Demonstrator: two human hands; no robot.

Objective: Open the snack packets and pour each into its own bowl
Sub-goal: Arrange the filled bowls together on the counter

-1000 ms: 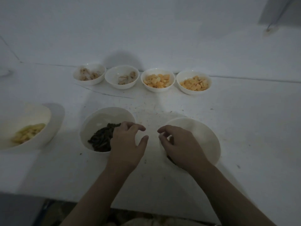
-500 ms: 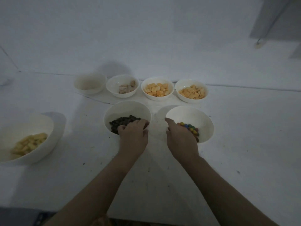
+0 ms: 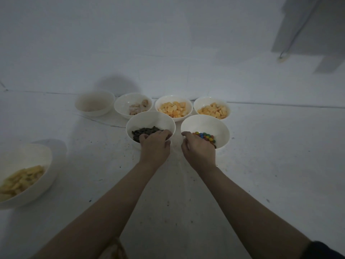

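My left hand grips the near rim of a white bowl holding dark seeds. My right hand grips the near rim of a second white bowl with colourful coated candies. Both bowls sit just in front of a back row: a bowl whose contents are barely visible, a bowl of pale chunks, and two bowls of orange crackers. No snack packets are in view.
A larger white bowl of yellow sticks stands at the near left. The white table is speckled with crumbs. A white wall rises behind the row, and a grey object with a cord hangs at the top right.
Both hands have pushed the seed bowl and the candy bowl away from me, up to the back row. The view has tilted so the far-left bowl's contents are hidden.
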